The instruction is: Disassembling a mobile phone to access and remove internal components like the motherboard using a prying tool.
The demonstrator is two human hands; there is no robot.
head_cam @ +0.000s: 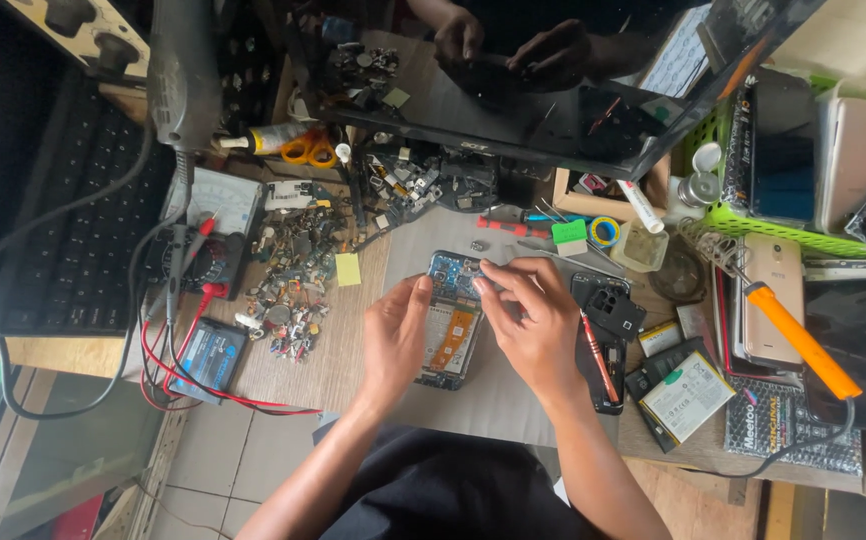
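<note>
Head camera, looking down at a cluttered workbench [353, 370]. An opened phone [450, 325], back cover off, lies flat at the centre. The left hand [394, 335] clasps its left edge, fingers curled closed on it. The right hand [531, 318] pinches at the phone's top end, fingertips pressed together over the circuit board; anything between them is too small to make out.

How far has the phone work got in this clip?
Done: the phone lies opened, boards exposed, its black back cover set aside. In hand: left hand steadies it while right hand works at its top end. Left: everything remains uncovered; a battery lies nearby.
</note>
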